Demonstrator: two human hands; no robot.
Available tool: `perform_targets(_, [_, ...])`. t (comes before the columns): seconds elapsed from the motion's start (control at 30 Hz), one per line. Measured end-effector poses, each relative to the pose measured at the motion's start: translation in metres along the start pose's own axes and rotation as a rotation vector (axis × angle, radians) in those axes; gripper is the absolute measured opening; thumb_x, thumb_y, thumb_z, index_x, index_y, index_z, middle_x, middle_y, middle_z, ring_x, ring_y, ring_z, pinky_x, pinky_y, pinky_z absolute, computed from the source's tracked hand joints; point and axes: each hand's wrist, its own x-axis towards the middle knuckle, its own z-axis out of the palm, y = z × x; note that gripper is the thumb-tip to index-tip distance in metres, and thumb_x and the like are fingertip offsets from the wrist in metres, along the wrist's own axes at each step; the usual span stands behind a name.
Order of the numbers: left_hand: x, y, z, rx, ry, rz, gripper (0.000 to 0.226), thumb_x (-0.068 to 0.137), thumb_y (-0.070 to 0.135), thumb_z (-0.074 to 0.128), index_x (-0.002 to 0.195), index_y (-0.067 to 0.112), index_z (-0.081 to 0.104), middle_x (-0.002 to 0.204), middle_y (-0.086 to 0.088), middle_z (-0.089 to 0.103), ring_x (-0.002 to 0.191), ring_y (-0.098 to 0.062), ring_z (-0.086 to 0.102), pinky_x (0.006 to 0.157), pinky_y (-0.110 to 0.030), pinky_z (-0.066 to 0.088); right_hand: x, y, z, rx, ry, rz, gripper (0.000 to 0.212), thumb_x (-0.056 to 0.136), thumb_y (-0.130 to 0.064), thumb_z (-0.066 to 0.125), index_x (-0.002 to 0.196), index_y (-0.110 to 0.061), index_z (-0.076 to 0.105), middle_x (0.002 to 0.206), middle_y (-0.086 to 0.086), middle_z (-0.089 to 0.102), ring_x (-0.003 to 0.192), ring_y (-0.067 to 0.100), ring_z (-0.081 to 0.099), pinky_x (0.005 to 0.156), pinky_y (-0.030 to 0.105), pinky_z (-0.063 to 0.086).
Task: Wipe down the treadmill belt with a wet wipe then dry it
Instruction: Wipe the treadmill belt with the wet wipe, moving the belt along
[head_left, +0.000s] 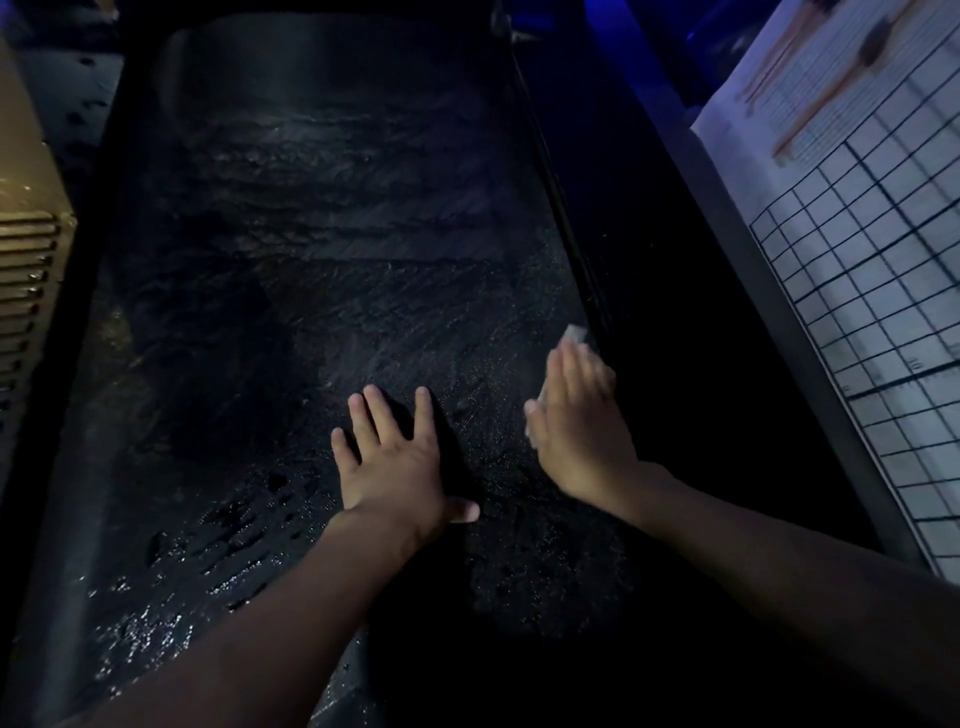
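The black treadmill belt (322, 270) runs away from me in dim light, with wet streaks across its middle and shiny droplets at the near left. My left hand (395, 457) lies flat on the belt, fingers spread and straight. My right hand (576, 421), blurred by motion, presses a white wipe (575, 332) onto the belt close to its right edge. The wipe shows beyond the fingertips and beside the thumb; the rest is hidden under the palm.
The treadmill's dark right side rail (582, 249) runs alongside the belt. A white sheet with a black grid (852, 291) leans at the right. A beige vented casing (26, 260) stands at the left edge.
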Motion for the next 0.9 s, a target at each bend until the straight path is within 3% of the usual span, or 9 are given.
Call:
perform_targets(0.1, [-0.002, -0.003, 0.001, -0.025, 0.016, 0.017, 0.137, 0.066, 0.072, 0.070, 0.149, 0.024, -0.028, 0.151, -0.027, -0.033, 0.141, -0.039, -0.031, 0.119, -0.055, -0.005, -0.008, 0.007, -0.005, -0.044, -0.069, -0.154, 0.074, 0.101, -0.046, 0.009, 0.156, 0.002, 0.002, 0.165, 0.019, -0.007, 0.152, 0.024, -0.013, 0.124, 0.038, -0.006])
perform_targets(0.2, [-0.002, -0.007, 0.000, -0.032, -0.002, 0.043, 0.136, 0.068, 0.066, 0.073, 0.148, 0.022, -0.028, 0.151, -0.025, -0.035, 0.140, -0.037, -0.033, 0.119, -0.053, -0.008, 0.001, -0.003, -0.007, -0.028, -0.030, 0.045, 0.068, 0.106, -0.039, 0.019, 0.155, 0.003, -0.002, 0.163, 0.022, -0.012, 0.153, 0.031, -0.010, 0.124, 0.041, -0.006])
perform_targets(0.33, [-0.001, -0.033, -0.004, -0.039, 0.015, 0.100, 0.134, 0.071, 0.046, 0.081, 0.151, 0.014, -0.022, 0.157, -0.012, -0.030, 0.146, -0.025, -0.025, 0.122, -0.041, -0.002, -0.020, -0.013, 0.007, -0.136, -0.087, -0.421, 0.067, 0.105, -0.044, 0.010, 0.156, -0.001, 0.002, 0.164, 0.017, -0.009, 0.153, 0.027, -0.011, 0.124, 0.040, -0.006])
perform_targets(0.47, [-0.010, -0.041, -0.002, -0.020, 0.080, -0.028, 0.129, 0.071, 0.055, 0.077, 0.152, 0.023, -0.017, 0.158, -0.016, -0.025, 0.146, -0.035, -0.021, 0.119, -0.051, 0.002, 0.003, -0.012, 0.000, -0.085, -0.027, -0.186, 0.073, 0.101, -0.047, 0.006, 0.155, 0.002, 0.006, 0.164, 0.020, -0.003, 0.152, 0.028, -0.008, 0.125, 0.048, 0.006])
perform_targets(0.6, [-0.013, -0.044, -0.001, -0.033, 0.098, -0.058, 0.128, 0.068, 0.064, 0.074, 0.153, 0.026, -0.014, 0.160, -0.012, -0.020, 0.147, -0.035, -0.016, 0.118, -0.055, 0.008, -0.012, -0.023, 0.010, -0.155, -0.066, -0.517, 0.067, 0.107, -0.044, 0.013, 0.154, 0.004, 0.016, 0.163, 0.021, 0.008, 0.153, 0.031, 0.004, 0.125, 0.047, 0.011])
perform_targets(0.67, [-0.013, -0.049, 0.000, -0.047, 0.091, -0.047, 0.130, 0.067, 0.066, 0.074, 0.153, 0.026, -0.014, 0.160, -0.009, -0.022, 0.148, -0.032, -0.018, 0.120, -0.052, 0.006, 0.002, -0.022, 0.001, -0.076, -0.026, -0.366, 0.069, 0.106, -0.045, 0.009, 0.153, 0.006, 0.018, 0.162, 0.024, 0.013, 0.153, 0.032, 0.007, 0.125, 0.047, 0.012])
perform_targets(0.73, [-0.013, -0.052, 0.000, -0.059, 0.053, -0.031, 0.132, 0.066, 0.059, 0.079, 0.153, 0.027, -0.016, 0.159, -0.008, -0.026, 0.147, -0.030, -0.021, 0.120, -0.051, 0.003, 0.004, -0.033, -0.001, -0.080, -0.042, -0.221, 0.075, 0.100, -0.048, 0.001, 0.154, 0.004, 0.009, 0.163, 0.023, 0.001, 0.153, 0.031, -0.003, 0.125, 0.045, 0.004])
perform_targets(0.83, [-0.012, -0.064, -0.003, -0.054, 0.013, 0.009, 0.133, 0.068, 0.042, 0.084, 0.153, 0.025, -0.017, 0.159, -0.006, -0.028, 0.147, -0.027, -0.022, 0.121, -0.046, 0.003, -0.015, -0.044, 0.013, -0.165, -0.082, -0.478, 0.070, 0.103, -0.046, 0.006, 0.156, 0.001, 0.008, 0.164, 0.018, -0.001, 0.153, 0.029, -0.004, 0.125, 0.044, 0.005])
perform_targets(0.9, [-0.016, -0.072, -0.001, -0.044, 0.039, 0.017, 0.131, 0.071, 0.041, 0.083, 0.153, 0.021, -0.016, 0.159, -0.007, -0.026, 0.147, -0.027, -0.020, 0.122, -0.043, 0.004, -0.008, -0.038, 0.004, -0.157, -0.127, -0.500, 0.069, 0.103, -0.047, 0.002, 0.156, -0.003, -0.001, 0.164, 0.014, -0.011, 0.152, 0.023, -0.013, 0.125, 0.041, -0.001])
